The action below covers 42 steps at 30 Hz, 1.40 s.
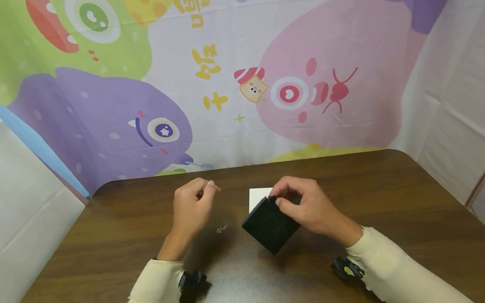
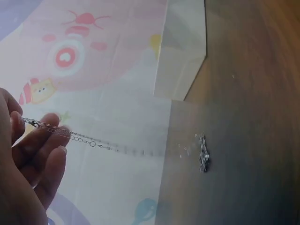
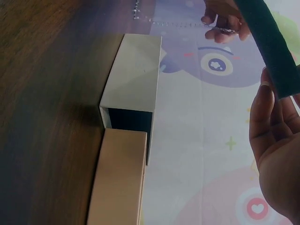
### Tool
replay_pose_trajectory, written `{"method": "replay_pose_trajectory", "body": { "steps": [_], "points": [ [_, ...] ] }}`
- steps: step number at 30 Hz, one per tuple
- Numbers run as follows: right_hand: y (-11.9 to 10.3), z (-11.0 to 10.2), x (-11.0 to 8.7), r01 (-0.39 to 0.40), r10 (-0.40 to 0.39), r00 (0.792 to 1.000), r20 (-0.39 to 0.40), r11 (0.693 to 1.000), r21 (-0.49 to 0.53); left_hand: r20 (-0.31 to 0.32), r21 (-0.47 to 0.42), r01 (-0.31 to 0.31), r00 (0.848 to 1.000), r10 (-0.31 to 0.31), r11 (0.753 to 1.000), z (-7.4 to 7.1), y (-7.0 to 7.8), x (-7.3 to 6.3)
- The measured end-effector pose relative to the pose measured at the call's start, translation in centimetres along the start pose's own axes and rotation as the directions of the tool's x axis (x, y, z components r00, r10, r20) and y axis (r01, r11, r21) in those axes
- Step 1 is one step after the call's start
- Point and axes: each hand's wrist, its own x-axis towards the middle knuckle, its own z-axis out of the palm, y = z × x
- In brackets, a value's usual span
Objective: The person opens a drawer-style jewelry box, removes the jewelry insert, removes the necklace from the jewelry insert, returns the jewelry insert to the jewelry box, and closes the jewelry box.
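Observation:
Thumb and fingers of my left hand pinch a silver chain necklace with small links. The chain hangs from the fingertips, and its lower part lies bunched on the table. On the right, my right hand pinches a square black foam pad by its upper corner, where a small notch shows. The pad is tilted, its flat face towards the head camera. Its thick edge shows dark green in the right wrist view. Behind the pad stands a white box sleeve, partly hidden in the head view.
In the right wrist view the white sleeve's open end faces a tan box, which stands right against it. Both are on the brown wooden table. A cartoon-printed cloth hangs behind the table, and a pale cloth wall rises at the right.

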Motion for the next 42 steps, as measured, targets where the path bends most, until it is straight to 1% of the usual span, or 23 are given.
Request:
{"method": "replay_pose_trajectory", "body": {
  "steps": [2, 4, 5, 7, 9, 11, 14, 16, 18, 20, 24, 29, 32, 42],
  "points": [
    [0.01, 0.00, 0.00, 0.000, 0.000, 1.000, 0.000, 1.000, -0.004, 0.012, -0.063, 0.084, 0.996, -0.084, 0.994, -0.05, 0.07, 0.01],
    [0.01, -0.02, 0.01, 0.000, 0.000, 1.000, 0.000, 1.000, -0.006, 0.023, -0.097, 0.159, 0.987, -0.158, 0.982, -0.13, 0.15, 0.04],
    [0.01, -0.04, 0.02, 0.000, 0.000, 1.000, 0.000, 1.000, -0.008, 0.024, -0.104, 0.186, 0.983, -0.184, 0.977, -0.15, 0.19, 0.06],
    [0.01, -0.09, 0.04, 0.000, 0.000, 1.000, 0.002, 1.000, -0.009, 0.020, -0.103, 0.203, 0.979, -0.202, 0.974, -0.17, 0.22, 0.16],
    [0.03, -0.12, 0.05, -0.001, 0.001, 1.000, 0.002, 1.000, -0.010, 0.022, -0.098, 0.196, 0.981, -0.195, 0.976, -0.18, 0.20, 0.19],
    [0.05, -0.13, 0.05, -0.001, 0.001, 1.000, 0.002, 1.000, -0.008, 0.035, -0.082, 0.170, 0.985, -0.167, 0.982, -0.18, 0.14, 0.14],
    [0.11, -0.08, 0.01, 0.001, -0.001, 1.000, 0.005, 1.000, -0.001, 0.067, -0.001, 0.120, 0.991, -0.119, 0.993, -0.22, 0.01, -0.01],
    [0.13, -0.03, -0.02, 0.001, -0.001, 1.000, 0.007, 1.000, 0.004, 0.088, 0.069, 0.090, 0.992, -0.096, 0.994, -0.28, -0.05, -0.09],
    [0.12, 0.01, -0.03, -0.001, 0.000, 1.000, 0.012, 1.000, 0.010, 0.101, 0.130, 0.074, 0.991, -0.087, 0.989, -0.36, -0.10, -0.09],
    [0.10, -0.01, -0.03, -0.005, 0.005, 1.000, 0.013, 1.000, 0.010, 0.113, 0.160, 0.071, 0.990, -0.089, 0.985, -0.45, -0.13, -0.06],
    [0.07, -0.06, -0.04, -0.018, 0.018, 1.000, 0.015, 1.000, 0.005, 0.136, 0.181, 0.070, 0.986, -0.096, 0.981, -0.59, -0.16, -0.03],
    [0.12, -0.01, -0.06, -0.025, 0.024, 0.999, 0.021, 1.000, 0.005, 0.162, 0.213, 0.046, 0.983, -0.082, 0.976, -0.57, -0.28, -0.17],
    [0.13, 0.03, -0.07, -0.023, 0.023, 1.000, 0.019, 1.000, 0.008, 0.176, 0.234, 0.042, 0.981, -0.085, 0.971, -0.49, -0.39, -0.25],
    [0.12, 0.09, -0.05, -0.012, 0.012, 1.000, 0.011, 1.000, 0.013, 0.200, 0.260, 0.035, 0.976, -0.089, 0.965, -0.33, -0.47, -0.24]
  ]
}}
